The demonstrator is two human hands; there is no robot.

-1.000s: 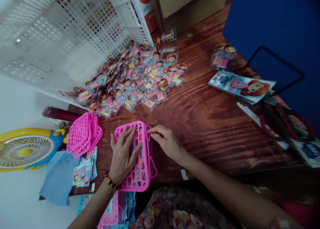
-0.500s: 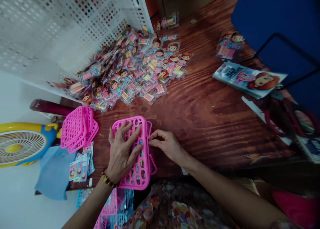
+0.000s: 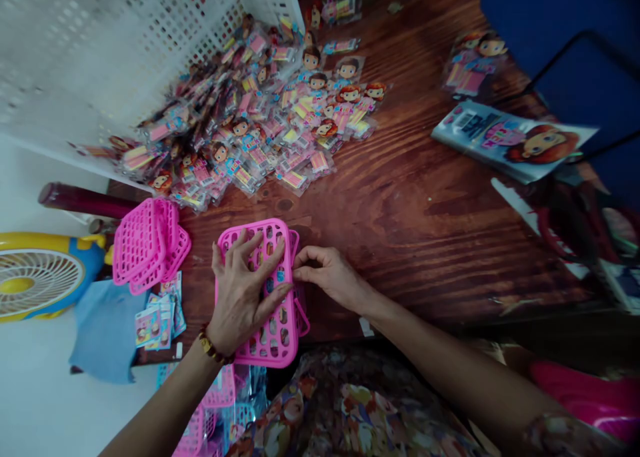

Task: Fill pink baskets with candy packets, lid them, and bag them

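Observation:
A pink perforated plastic basket [image 3: 273,334] lies flat on the wooden table [image 3: 425,230] near its front edge. My left hand [image 3: 243,297] rests flat on top of it, fingers spread. My right hand [image 3: 327,276] is at the basket's right side, fingers curled and pinched at the basket's edge by its handle [image 3: 301,316]. A heap of small cartoon-doll packets [image 3: 260,124] lies beyond the basket.
A white perforated crate [image 3: 115,50] leans at the back left over the packets. Stacked pink basket panels [image 3: 145,244] and small cards [image 3: 157,317] lie left of the basket, on a blue cloth [image 3: 103,330]. A yellow fan [image 3: 35,280] stands far left. A doll booklet [image 3: 515,140] lies right.
My right hand has drawn in from an open reach to a pinch at the basket's right edge. The left hand stays pressed on the basket. The camera has tilted downward.

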